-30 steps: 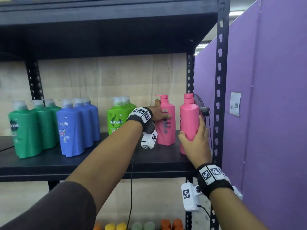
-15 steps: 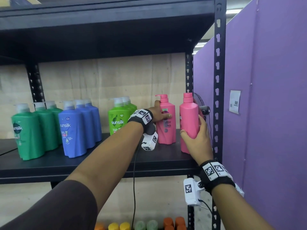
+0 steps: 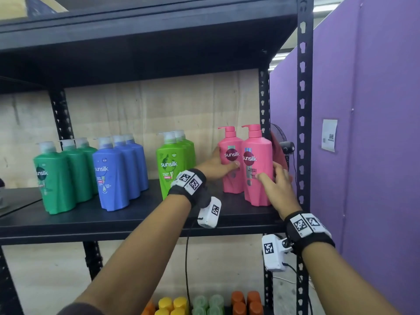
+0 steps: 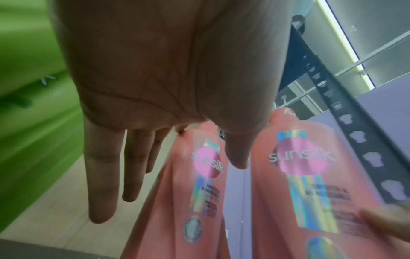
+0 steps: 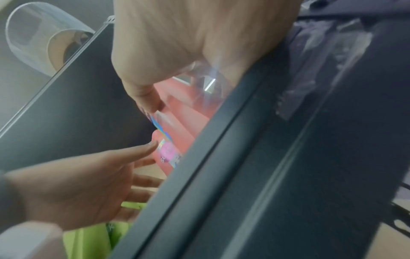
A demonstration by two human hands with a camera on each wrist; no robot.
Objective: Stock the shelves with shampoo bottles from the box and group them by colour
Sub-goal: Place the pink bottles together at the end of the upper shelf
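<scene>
Two pink shampoo bottles stand side by side at the right end of the black shelf (image 3: 136, 214), labels facing me. My right hand (image 3: 269, 171) grips the front pink bottle (image 3: 256, 144), thumb on its label and fingers round its right side. My left hand (image 3: 221, 165) rests on the rear pink bottle (image 3: 229, 142). In the left wrist view the left hand's fingers (image 4: 102, 175) lie straight beside the rear bottle (image 4: 199, 192), the thumb between it and the front bottle (image 4: 310, 184). The right wrist view shows my right thumb (image 5: 150, 103) on pink plastic (image 5: 182, 122).
Left along the shelf stand light green bottles (image 3: 170, 169), blue bottles (image 3: 113, 180) and dark green bottles (image 3: 54, 183), each in a row. The black upright post (image 3: 302, 110) and a purple partition (image 3: 375, 155) close the right side. Coloured caps (image 3: 204, 303) show on a lower shelf.
The front pink bottle has been turned so its label faces me and now stands close against the rear one. My left hand stays on the rear bottle.
</scene>
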